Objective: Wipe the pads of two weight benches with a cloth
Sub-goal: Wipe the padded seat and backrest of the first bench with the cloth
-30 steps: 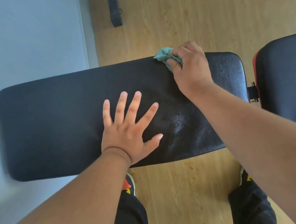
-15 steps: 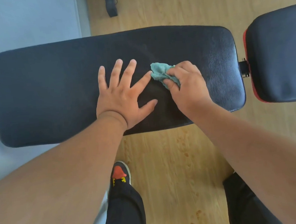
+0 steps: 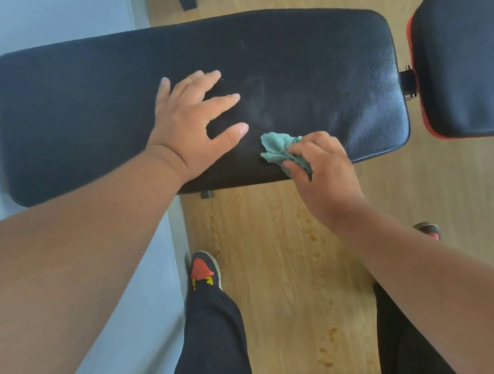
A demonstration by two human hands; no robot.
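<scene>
Soft cloth (image 3: 280,149), bunched in right hand (image 3: 319,164), on bench pad (image 3: 81,112)
Limp, light; best gripped wadded. Left hand (image 3: 194,125) spread, holding nothing

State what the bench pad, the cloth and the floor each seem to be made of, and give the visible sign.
Pad: probably vinyl or leather, black, with grained sheen. Cloth: soft teal terry or microfibre, fuzzy and crumpled. Floor: pale wood or wood-look laminate, showing grain lines.
</scene>
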